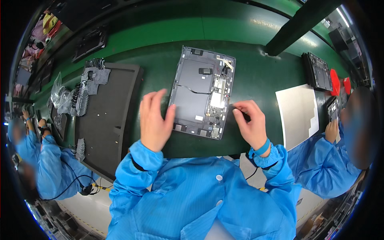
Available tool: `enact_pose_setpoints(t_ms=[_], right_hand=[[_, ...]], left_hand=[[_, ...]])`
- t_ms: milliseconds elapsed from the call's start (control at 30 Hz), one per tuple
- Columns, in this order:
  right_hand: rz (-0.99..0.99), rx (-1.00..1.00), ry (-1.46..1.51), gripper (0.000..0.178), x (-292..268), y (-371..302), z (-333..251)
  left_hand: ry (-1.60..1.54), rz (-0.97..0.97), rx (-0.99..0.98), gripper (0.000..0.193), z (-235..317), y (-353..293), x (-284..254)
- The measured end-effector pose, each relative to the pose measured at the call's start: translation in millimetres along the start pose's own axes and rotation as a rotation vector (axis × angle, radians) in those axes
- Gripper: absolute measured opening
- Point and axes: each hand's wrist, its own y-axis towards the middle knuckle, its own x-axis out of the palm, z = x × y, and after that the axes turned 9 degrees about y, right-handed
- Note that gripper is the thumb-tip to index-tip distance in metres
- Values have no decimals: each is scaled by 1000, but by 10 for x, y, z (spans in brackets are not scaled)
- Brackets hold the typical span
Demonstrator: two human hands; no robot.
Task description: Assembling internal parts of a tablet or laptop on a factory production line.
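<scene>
In front of me lies an open grey laptop chassis point(192, 108), its inside facing up. A circuit board point(218, 99) with bright metal shields runs down its right side, and a thin black cable point(195, 91) crosses from the left edge to it. My left hand point(154, 122) hovers at the chassis's left edge, fingers apart, holding nothing. At the right edge, beside the board, my right hand point(252, 124) is closed in a pinch around a small black object point(246, 117). Most of that object is hidden by the fingers, so its kind cannot be made out.
To the left a dark foam-lined tray point(106, 124) carries stacked grey parts point(96, 78) and clear plastic bags point(62, 98). A white sheet point(296, 114) lies to the right, with stacked laptop chassis point(318, 72) behind it. A dark post point(300, 30) rises at the back right. Co-workers sit on both sides.
</scene>
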Motion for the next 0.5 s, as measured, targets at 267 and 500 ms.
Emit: enact_pose_setpoints(t_ms=[267,500], right_hand=[[-167,419,238,52,4,-76,226],[-191,625,257,37,-203,-8,215]], left_hand=[[-161,-357,-28,31,-165,-511,72],[-66,-165,-123,14,-652,-60,-733]])
